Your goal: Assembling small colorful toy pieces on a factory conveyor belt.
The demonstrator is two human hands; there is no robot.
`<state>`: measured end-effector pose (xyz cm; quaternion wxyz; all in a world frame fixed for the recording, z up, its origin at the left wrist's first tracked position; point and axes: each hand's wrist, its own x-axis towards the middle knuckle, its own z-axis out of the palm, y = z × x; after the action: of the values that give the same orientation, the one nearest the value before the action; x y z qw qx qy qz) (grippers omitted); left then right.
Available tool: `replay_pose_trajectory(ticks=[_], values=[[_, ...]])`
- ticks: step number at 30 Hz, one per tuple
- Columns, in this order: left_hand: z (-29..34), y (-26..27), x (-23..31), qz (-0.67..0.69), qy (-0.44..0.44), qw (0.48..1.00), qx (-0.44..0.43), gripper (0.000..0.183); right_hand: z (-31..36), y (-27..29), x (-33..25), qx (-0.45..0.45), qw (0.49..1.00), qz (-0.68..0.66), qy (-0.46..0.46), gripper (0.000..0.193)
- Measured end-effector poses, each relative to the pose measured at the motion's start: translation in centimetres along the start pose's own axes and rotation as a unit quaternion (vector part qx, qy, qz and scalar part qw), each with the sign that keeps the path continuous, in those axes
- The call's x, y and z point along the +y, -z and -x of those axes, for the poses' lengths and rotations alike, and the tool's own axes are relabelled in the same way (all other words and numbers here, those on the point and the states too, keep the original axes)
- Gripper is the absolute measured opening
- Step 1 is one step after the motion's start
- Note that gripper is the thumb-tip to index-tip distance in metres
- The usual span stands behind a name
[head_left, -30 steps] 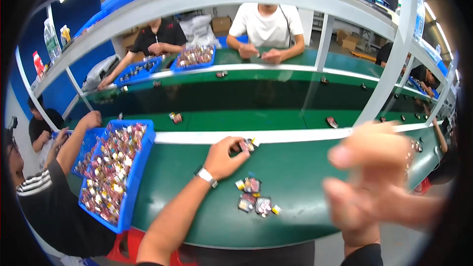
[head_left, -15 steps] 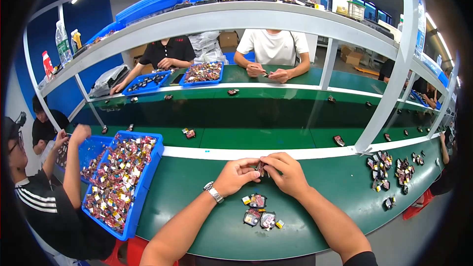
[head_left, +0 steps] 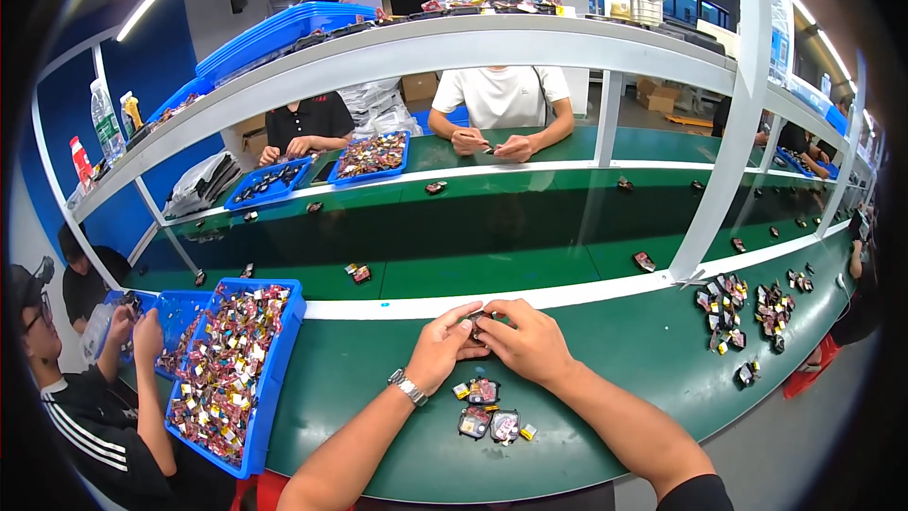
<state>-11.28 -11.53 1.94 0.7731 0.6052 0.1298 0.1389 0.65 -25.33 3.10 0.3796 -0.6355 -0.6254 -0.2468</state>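
Over the green bench (head_left: 378,449) my two hands come together around one small dark electronic part. My left hand (head_left: 443,345) is curled, thumb and fingers closed on one side of the small electronic part (head_left: 480,324). From the other side my right hand (head_left: 527,341) pinches it, and the fingers hide most of it. Just below my hands lie several similar parts: a reddish one with a yellow-and-white tab (head_left: 483,391), a round-faced dark one (head_left: 475,422) and another (head_left: 506,426) beside a loose yellow tab.
A blue tray (head_left: 274,388) heaped with small red, white and yellow parts stands at left, near a seated co-worker (head_left: 104,397). Clusters of parts (head_left: 724,312) lie at right. A white rail (head_left: 416,306) and a metal post (head_left: 724,132) border the dark conveyor (head_left: 454,237).
My view has shifted a little. My hands have closed more tightly round the small part. The co-worker at left has lowered their raised hand, and the one across in black has drawn an arm in.
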Motion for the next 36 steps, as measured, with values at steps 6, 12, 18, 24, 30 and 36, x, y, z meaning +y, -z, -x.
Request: replay_pose_trajectory(ticks=[6,12,18,24,30,36], values=[[-0.2,-0.1,-0.4,-0.036,-0.002,0.999,-0.01,0.034,0.5,-0.6,0.4,-0.025,0.998,0.056,0.013,0.017],[-0.2,-0.1,0.2,0.029,0.011,1.0,0.003,0.035,0.3,-0.3,0.6,0.002,1.0,-0.029,-0.012,0.024],[-0.3,0.6,-0.2,0.012,0.019,1.0,0.011,0.034,0.1,-0.2,1.0,-0.08,0.996,-0.034,0.013,0.017],[-0.5,0.4,-0.5,-0.032,-0.004,0.999,-0.002,0.033,0.1,-0.2,1.1,-0.084,0.996,-0.025,0.002,0.018],[-0.5,0.4,-1.0,-0.066,-0.022,0.998,0.0,0.033,0.2,-0.2,1.0,-0.114,0.993,-0.022,-0.017,0.02],[-0.6,0.5,-1.0,-0.076,-0.026,0.997,-0.009,0.032,0.1,0.3,1.5,-0.128,0.985,-0.088,-0.071,0.021]])
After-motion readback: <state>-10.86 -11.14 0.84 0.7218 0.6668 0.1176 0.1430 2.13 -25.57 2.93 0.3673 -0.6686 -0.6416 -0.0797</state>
